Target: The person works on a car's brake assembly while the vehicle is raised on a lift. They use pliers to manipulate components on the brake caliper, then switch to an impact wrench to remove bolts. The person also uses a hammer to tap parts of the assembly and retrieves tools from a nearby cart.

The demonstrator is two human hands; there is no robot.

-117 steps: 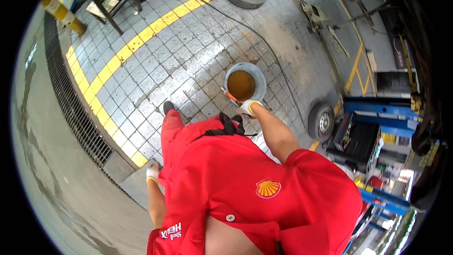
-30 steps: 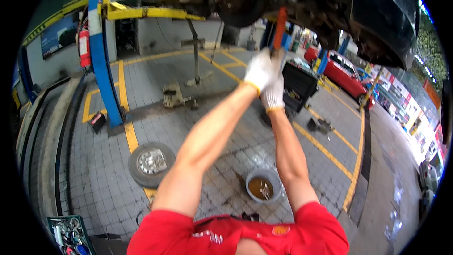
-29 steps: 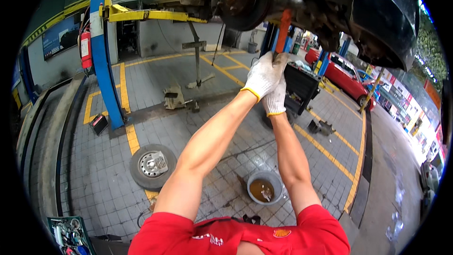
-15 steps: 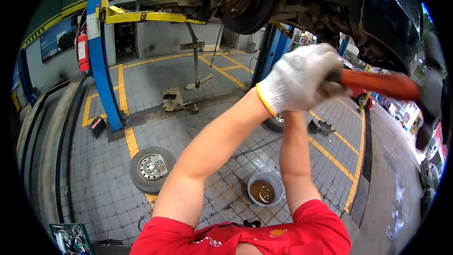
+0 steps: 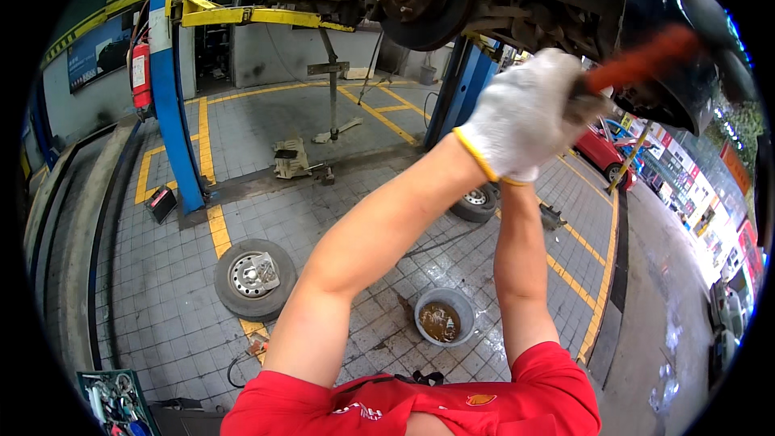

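Both my hands wear white knit gloves with yellow cuffs and are raised together below the lifted car. My left hand (image 5: 521, 117) is closed around the dark grip of a hammer (image 5: 642, 58) with an orange-red handle. Behind it, mostly hidden, my right hand (image 5: 521, 177) is closed on the same grip; only its cuff and a little of the glove show. The hammer's dark head, smeared by motion, is at the upper right by the car's dark body panel (image 5: 658, 40). Left of the hands hangs a bare wheel hub with a rusty brake disc (image 5: 428, 0), touched by neither hand.
A blue lift post (image 5: 173, 105) with a yellow arm (image 5: 258, 16) stands left. On the tiled floor are a wheel (image 5: 274, 303), a grey basin of brown liquid (image 5: 464, 307), a second wheel (image 5: 475, 208), a battery (image 5: 161, 204) and a tool box (image 5: 145, 400). A red car (image 5: 601, 152) stands beyond.
The hammer has swung upward, its handle now slanting up to the right instead of slightly down. My gloved hands have shifted slightly right, and the view has shifted a little.
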